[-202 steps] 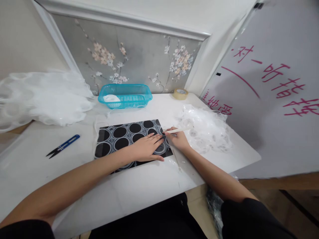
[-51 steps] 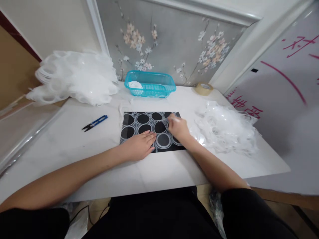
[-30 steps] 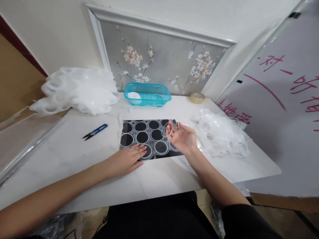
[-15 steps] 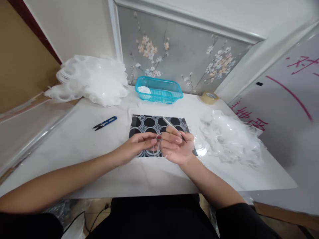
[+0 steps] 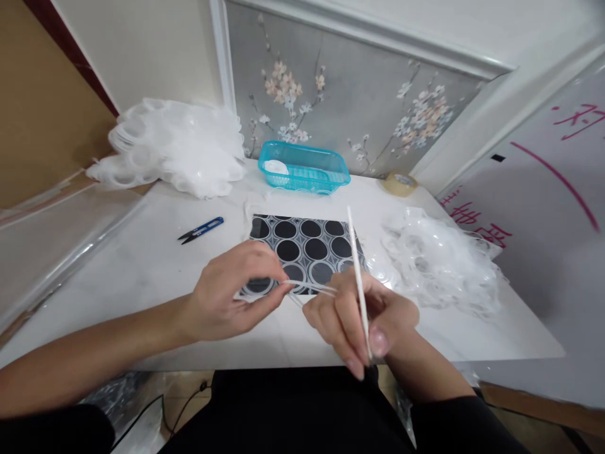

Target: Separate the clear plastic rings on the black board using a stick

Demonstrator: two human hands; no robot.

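My left hand [image 5: 234, 293] pinches a thin, whitish, see-through ring [image 5: 309, 285] between thumb and forefinger. The ring is pulled into a narrow loop that runs across to the fingers of my right hand [image 5: 359, 315]. How those fingers hold its far end cannot be made out. Between thumb and fingers, my right hand is also closed on a slim white pen-like tool [image 5: 355, 258], which points up and away; its lower end is mostly hidden. Beneath both hands lies a dark sheet patterned with circles [image 5: 314, 248].
Blue thread snips [image 5: 202, 230] lie to the left on the white table [image 5: 161, 277]. Piles of clear plastic rings stand at the back left [image 5: 184, 148] and right [image 5: 439, 258]. Along the back are a turquoise basket [image 5: 305, 186] and a tape roll [image 5: 399, 185].
My right hand has turned over and come nearer to me, swinging the white tool upright. My left hand has shifted left and nearer, and the ring is now stretched narrow between the hands.
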